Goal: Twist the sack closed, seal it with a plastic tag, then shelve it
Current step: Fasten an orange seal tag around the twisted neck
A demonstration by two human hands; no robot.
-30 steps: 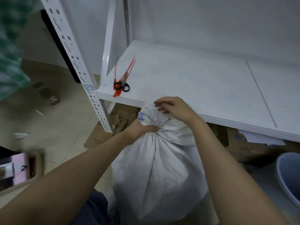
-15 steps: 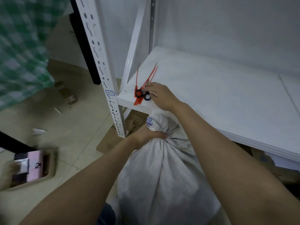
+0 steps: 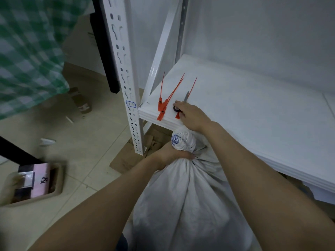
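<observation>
Left hand (image 3: 174, 154) grip clamps the twisted sack (image 3: 181, 196) neck. Right hand (image 3: 192, 115) over red tags (image 3: 164, 105) at shelf (image 3: 253, 115) front corner; pinch unclear. Twist may unwind if that hold slackens.

Woven white cloth sack (image 3: 190, 205), red plastic tags (image 3: 164, 105), matt white shelf (image 3: 253, 115).

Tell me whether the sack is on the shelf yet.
No: the sack sits below the front edge of the shelf, its twisted neck in the grip of the left hand.
</observation>
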